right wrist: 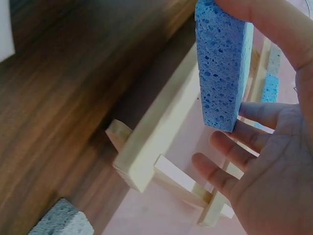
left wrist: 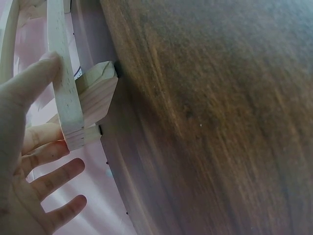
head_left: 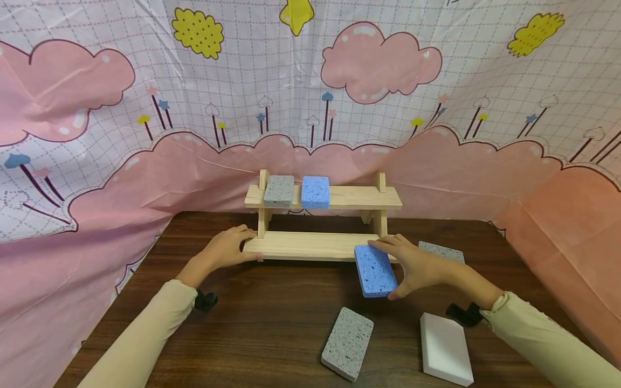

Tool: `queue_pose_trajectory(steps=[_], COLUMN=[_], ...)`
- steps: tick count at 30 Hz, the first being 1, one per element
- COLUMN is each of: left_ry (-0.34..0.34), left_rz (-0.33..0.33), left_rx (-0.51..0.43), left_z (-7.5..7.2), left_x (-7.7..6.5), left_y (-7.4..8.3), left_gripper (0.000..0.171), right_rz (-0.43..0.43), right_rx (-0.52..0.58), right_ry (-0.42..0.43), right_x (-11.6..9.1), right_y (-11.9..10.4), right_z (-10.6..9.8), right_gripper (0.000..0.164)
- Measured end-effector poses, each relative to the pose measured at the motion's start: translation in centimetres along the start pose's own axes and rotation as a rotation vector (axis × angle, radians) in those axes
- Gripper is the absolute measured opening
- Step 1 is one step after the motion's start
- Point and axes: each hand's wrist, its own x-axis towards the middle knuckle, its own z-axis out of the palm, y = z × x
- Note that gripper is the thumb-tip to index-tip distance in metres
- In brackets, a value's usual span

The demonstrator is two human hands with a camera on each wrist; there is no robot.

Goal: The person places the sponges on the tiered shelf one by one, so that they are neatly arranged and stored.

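Observation:
A blue sponge [head_left: 375, 271] is held by my right hand [head_left: 421, 265], thumb at its lower end and fingertips at its upper end. In the right wrist view the same sponge [right wrist: 220, 68] stands in front of the lower shelf board [right wrist: 161, 117]. My left hand [head_left: 224, 249] grips the left end of the two-tier wooden shelf [head_left: 305, 245]; the left wrist view shows the thumb and fingers on either side of the board [left wrist: 68, 93]. On the upper tier lie a grey sponge [head_left: 278, 191] at the left and another blue sponge [head_left: 315, 192] beside it.
A grey sponge [head_left: 347, 344] lies on the dark wooden table [head_left: 252, 323] near the front. Right of it is a white block [head_left: 445, 350]. Another grey sponge [head_left: 441, 251] lies behind my right hand, partly hidden. A patterned cloth [head_left: 242, 64] hangs behind the table.

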Motion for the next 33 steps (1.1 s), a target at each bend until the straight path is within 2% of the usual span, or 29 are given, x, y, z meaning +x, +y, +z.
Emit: queue_pose_trajectory(steps=[12,21,33], left_ry=[0.006,0.006,0.025], left_rz=[0.006,0.005,0.016], left_rx=[0.008,0.019,0.022], left_z=[0.0,0.2,0.1], left_x=[0.1,0.2,-0.1], left_y=[-0.2,-0.3,-0.3], left_gripper=[0.071,0.072,0.069], right_rz=[0.036,0.022,0.025], right_rx=[0.019,0.019,-0.008], right_ry=[0.002,0.018,0.034], right_x=[1.0,2.0,4.3], right_y=[-0.2,-0.1,0.3], right_z=[-1.7,-3.2,-5.6], right_gripper=[0.119,0.119,0.121])
